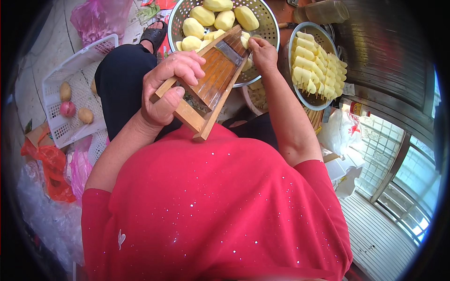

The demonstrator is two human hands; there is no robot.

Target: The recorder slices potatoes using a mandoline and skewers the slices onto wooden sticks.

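A wooden mandoline slicer (219,66) with a metal blade plate slants over the metal colander (270,21). My left hand (168,84) is wrapped around its near wooden frame. At the slicer's far right edge, my right hand (262,54) pinches a pale potato slice (245,41), partly hidden by the fingers. Several whole peeled potatoes (203,15) lie in the colander, and cut pieces sit among them beneath the slicer.
To the right, a second metal colander (295,82) holds potato slices on skewers (316,66). A pink bowl (249,100) of potato pieces stands below. A white plastic basket (63,138) at left holds unpeeled potatoes (85,115) and an onion (67,109). A glass jar (321,12) lies at top right.
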